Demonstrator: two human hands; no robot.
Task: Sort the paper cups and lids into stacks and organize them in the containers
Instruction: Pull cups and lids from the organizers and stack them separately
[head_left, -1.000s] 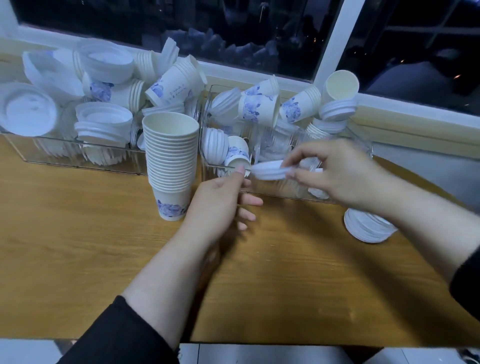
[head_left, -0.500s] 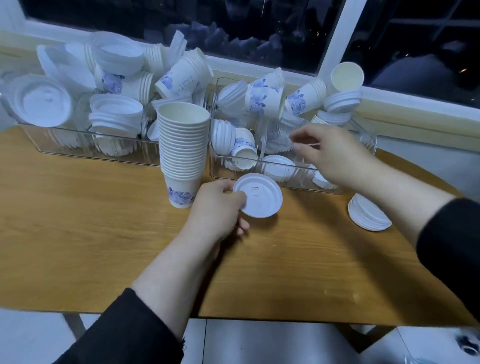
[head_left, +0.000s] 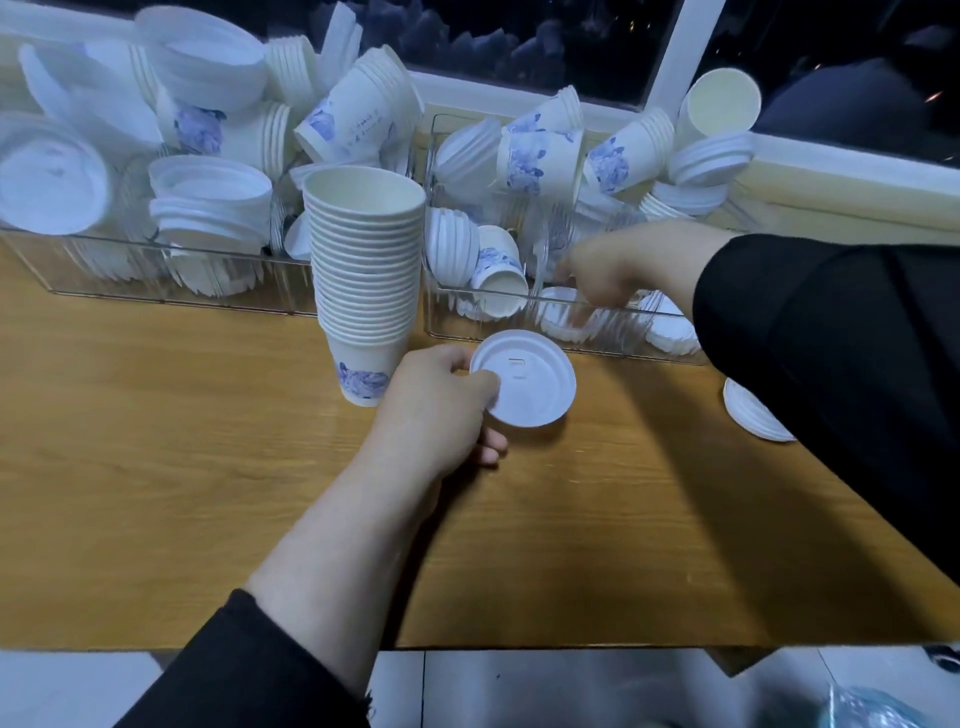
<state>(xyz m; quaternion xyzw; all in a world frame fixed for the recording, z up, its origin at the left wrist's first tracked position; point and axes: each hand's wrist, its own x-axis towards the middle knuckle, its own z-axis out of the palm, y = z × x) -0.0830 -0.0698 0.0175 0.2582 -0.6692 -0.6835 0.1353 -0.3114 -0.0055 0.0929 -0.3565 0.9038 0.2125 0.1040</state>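
Centrally, the left hand (head_left: 436, 410) pinches a white lid (head_left: 524, 379) by its rim just above the bench (head_left: 156, 441), beside the cup stack (head_left: 366, 280), probably ready for stacking. Right hand (head_left: 618, 270) reaches into the right container (head_left: 519, 332) among loose lids; whether its fingers grip anything cannot be told.

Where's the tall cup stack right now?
In the head view, the cup stack stands upright on the table, left of centre, before the gap between the two clear bins, just left of the left hand.
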